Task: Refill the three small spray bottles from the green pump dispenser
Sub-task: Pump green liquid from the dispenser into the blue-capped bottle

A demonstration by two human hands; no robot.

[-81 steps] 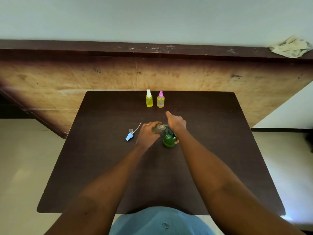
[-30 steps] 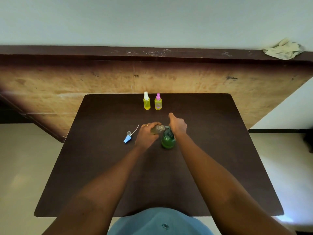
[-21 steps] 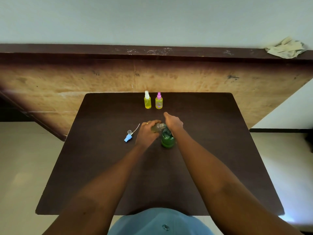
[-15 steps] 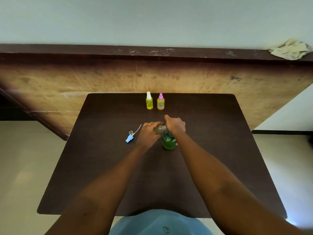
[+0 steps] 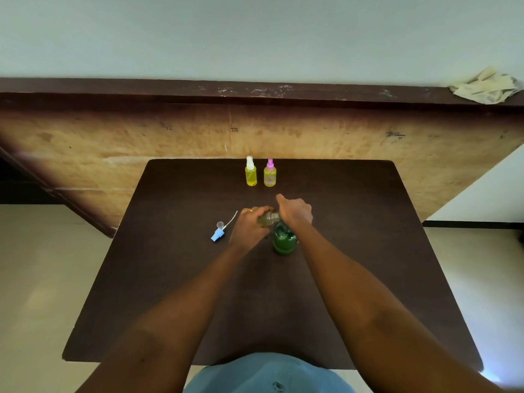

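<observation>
Head view: your left hand (image 5: 249,225) sits near the middle of the dark table (image 5: 170,279), fingers curled round a small clear bottle (image 5: 266,218). You hold that bottle tipped on its side, its open neck pointing toward 3 o'clock and meeting the top of the green pump dispenser (image 5: 284,241). There is a ring on one finger of that hand.

Your right hand (image 5: 295,212) lies over the head of the dispenser, back of the hand up, thumb stuck out toward 11 o'clock. Its other fingers are tucked under and hidden, so you cannot tell whether they wrap the pump or press flat on it. The dispenser stands upright on the table, its green body showing just at 6 o'clock of that hand.

At 9 o'clock of your left hand, a little apart from it, a blue spray cap (image 5: 217,234) lies on the table with its thin tube running toward 1 o'clock.

At 12 o'clock from your hands, near the far edge, two yellow-filled bottles stand upright just beside each other: the white-topped bottle (image 5: 251,173) on the left, the pink-topped bottle (image 5: 269,174) on the right.

Far out at 2 o'clock, a crumpled rag (image 5: 486,86) rests on the dark ledge (image 5: 141,89) against the wall.
</observation>
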